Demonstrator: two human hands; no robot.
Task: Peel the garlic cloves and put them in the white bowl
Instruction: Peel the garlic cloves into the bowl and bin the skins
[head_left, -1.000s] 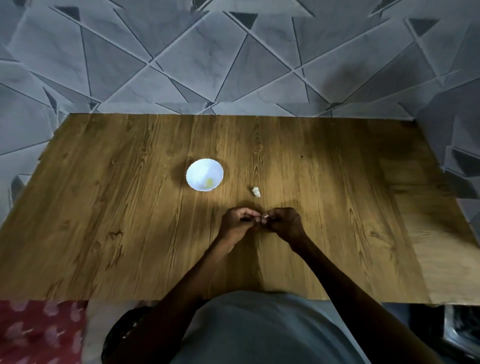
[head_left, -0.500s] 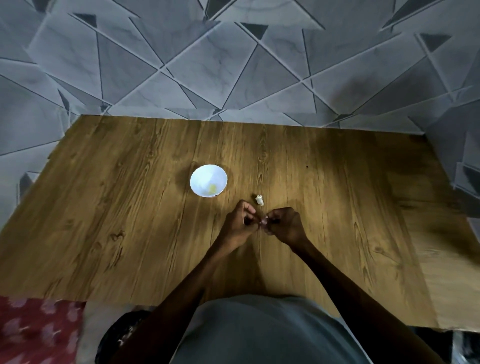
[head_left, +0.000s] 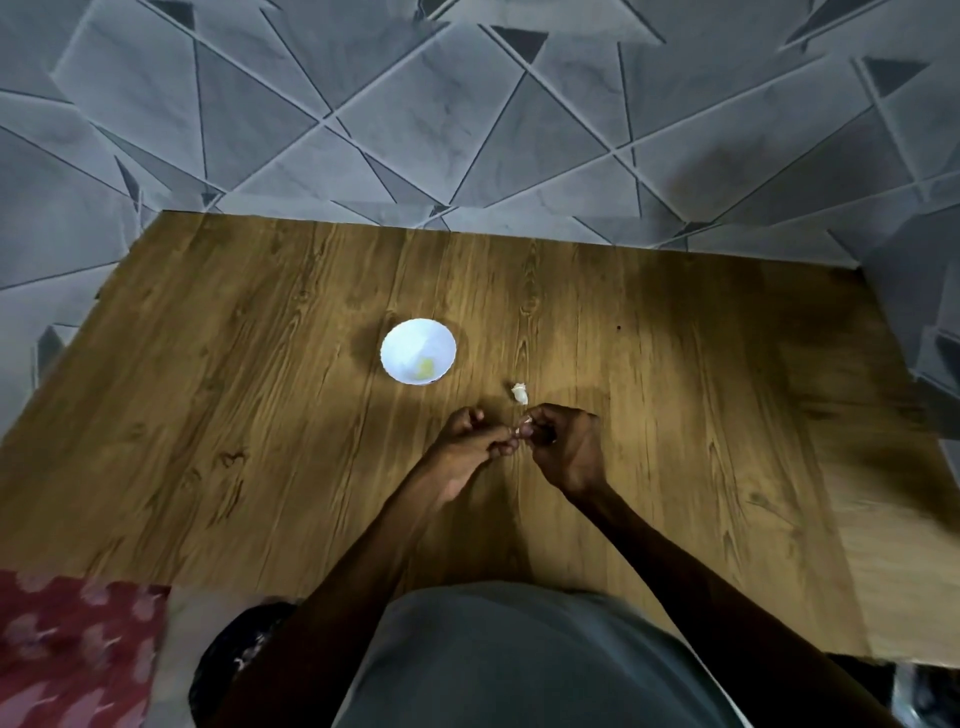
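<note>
Garlic clove (head_left: 522, 429), pinched between left hand (head_left: 466, 448) and right hand (head_left: 567, 448) mid-worktop (head_left: 701, 415), seems light and slippery, so grip its ends.

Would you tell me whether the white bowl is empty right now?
No, a small yellowish piece lies inside the white bowl, toward its near side.

home: wooden table (head_left: 675, 415), tiled floor (head_left: 363, 130).
</note>
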